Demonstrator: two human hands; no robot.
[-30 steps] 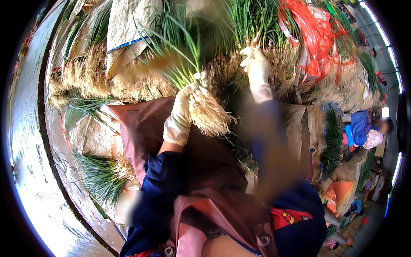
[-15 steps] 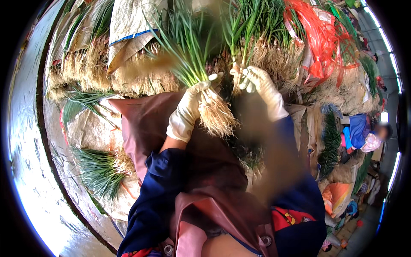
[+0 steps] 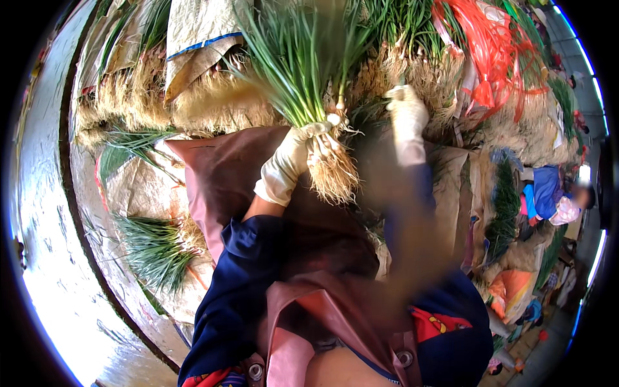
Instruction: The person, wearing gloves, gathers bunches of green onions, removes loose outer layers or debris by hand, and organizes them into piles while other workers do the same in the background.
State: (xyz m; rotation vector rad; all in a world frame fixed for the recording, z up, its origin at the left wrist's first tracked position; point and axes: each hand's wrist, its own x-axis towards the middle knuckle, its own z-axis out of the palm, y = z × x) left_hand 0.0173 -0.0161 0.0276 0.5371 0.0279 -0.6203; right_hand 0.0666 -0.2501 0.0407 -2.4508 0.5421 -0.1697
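Note:
My left hand [image 3: 290,161], in a pale glove, is closed around a bunch of spring onions [image 3: 309,84] in front of me. Their green leaves fan out away from me, and the straw-coloured roots [image 3: 334,174] hang below the fist. A few white bulbs sit at the thumb side, by the bunch's right edge. My right hand [image 3: 408,116], gloved too, reaches up to the near edge of a heap of spring onions [image 3: 403,64]. Its fingers are curled together among the roots; what they grip, if anything, is too small to make out.
A brown apron [image 3: 219,168] covers my lap. More rooted bundles [image 3: 138,90] lie along the back left under pale sacking [image 3: 203,26]. Red plastic strips [image 3: 480,58] drape over the heap at right. One bunch [image 3: 158,251] rests at left. A person [image 3: 548,193] is far right.
The spring onions that my right hand held have joined the bunch in my left hand, making it fuller. My right hand has moved up and right to the heap.

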